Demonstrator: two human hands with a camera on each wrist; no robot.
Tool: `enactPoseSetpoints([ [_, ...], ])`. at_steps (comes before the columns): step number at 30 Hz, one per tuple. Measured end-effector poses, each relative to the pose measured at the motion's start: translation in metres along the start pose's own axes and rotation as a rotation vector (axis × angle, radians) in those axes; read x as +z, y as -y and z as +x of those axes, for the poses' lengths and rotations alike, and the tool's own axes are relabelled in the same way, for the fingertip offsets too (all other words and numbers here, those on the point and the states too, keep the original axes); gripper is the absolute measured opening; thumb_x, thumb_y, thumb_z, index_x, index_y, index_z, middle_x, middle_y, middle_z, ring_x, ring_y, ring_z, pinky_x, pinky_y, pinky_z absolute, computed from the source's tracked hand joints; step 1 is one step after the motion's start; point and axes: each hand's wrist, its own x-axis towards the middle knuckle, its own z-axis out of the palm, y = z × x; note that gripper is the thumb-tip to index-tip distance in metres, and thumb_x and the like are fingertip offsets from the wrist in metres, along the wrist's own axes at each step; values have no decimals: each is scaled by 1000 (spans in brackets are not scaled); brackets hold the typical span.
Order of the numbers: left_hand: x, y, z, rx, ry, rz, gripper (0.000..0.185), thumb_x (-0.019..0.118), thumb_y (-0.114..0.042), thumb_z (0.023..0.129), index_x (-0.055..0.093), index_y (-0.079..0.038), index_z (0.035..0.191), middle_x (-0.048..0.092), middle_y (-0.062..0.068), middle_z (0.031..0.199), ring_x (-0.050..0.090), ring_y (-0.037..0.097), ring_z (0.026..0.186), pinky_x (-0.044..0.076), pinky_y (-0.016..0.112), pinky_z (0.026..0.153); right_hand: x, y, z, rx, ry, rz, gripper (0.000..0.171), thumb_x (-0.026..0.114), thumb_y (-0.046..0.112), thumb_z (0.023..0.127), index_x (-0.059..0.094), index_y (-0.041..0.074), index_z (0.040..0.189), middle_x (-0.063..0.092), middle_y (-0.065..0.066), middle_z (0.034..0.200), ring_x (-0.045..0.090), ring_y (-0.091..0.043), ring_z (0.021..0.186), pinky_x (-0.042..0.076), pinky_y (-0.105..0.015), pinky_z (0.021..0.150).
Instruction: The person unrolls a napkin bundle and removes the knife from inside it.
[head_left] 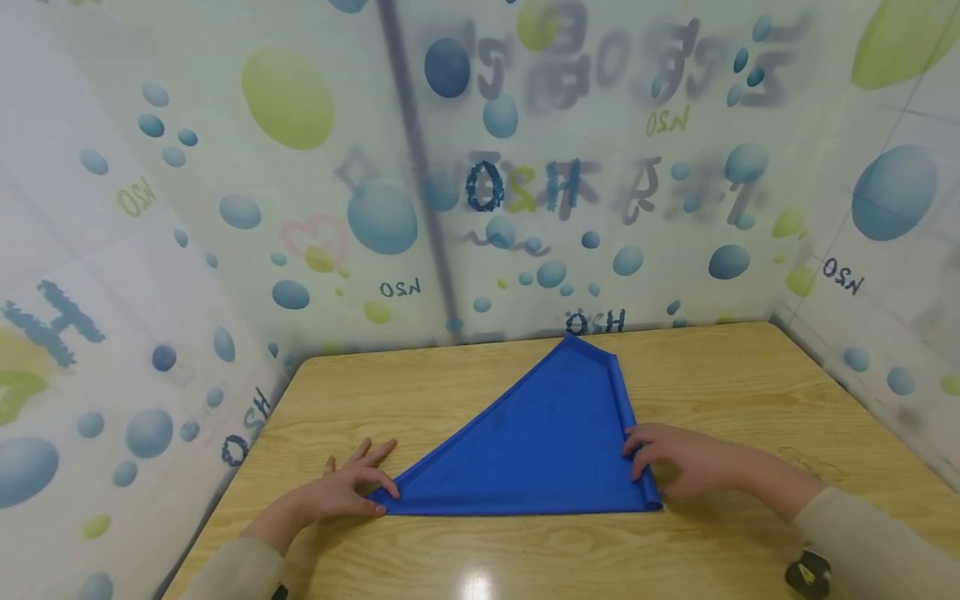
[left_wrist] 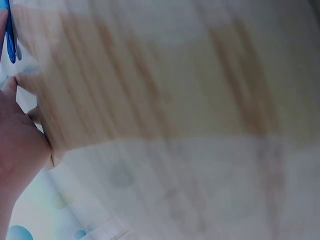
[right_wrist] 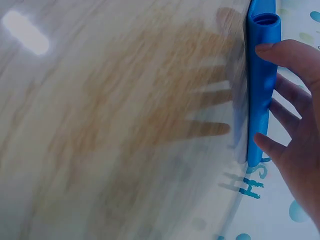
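A smooth blue cloth [head_left: 525,442] lies flat on the table, roughly triangular, its peak toward the back wall. Along its right side the edge is wound into a narrow roll [right_wrist: 262,90], whose open end shows in the right wrist view. My left hand [head_left: 348,487] is at the pointed left corner, thumb and index finger pinching the tip while the other fingers spread away. On the roll, near its front end, my right hand [head_left: 686,460] has its thumb on one side and curved fingers on the other. The left wrist view catches only a sliver of blue beside the hand.
The wood-grain table [head_left: 480,554] reflects a bright light near its front edge. Pale curtains [head_left: 510,250] printed with blue and green dots enclose it at the back and both sides. A dark band with a yellow mark [head_left: 810,575] sits at the right sleeve.
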Motion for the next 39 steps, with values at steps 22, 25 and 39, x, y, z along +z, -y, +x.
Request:
enactPoseSetpoints([
  [22, 5, 2, -2, 13, -14, 2, 13, 74, -32, 85, 70, -32, 98, 14, 23, 159, -16, 55, 138, -23, 79, 85, -2, 3, -13, -29, -59, -172, 26, 77, 30, 79, 71, 40, 102, 54, 7, 119, 48, -23, 110, 42, -52, 90],
  [25, 4, 1, -2, 9, -11, 1, 13, 74, -31, 85, 70, -32, 98, 13, 23, 159, -17, 55, 138, -23, 79, 85, -1, 4, -16, 4, -36, -150, 27, 77, 42, 79, 69, 41, 105, 55, 5, 124, 47, -30, 117, 41, -58, 93],
  [39, 0, 1, 1, 5, -2, -2, 13, 74, -30, 86, 71, -31, 98, 12, 24, 159, -17, 55, 138, -23, 79, 85, -1, 1, -30, 126, -39, -96, 36, 82, 40, 75, 57, 38, 101, 51, 5, 126, 49, -27, 116, 46, -52, 92],
])
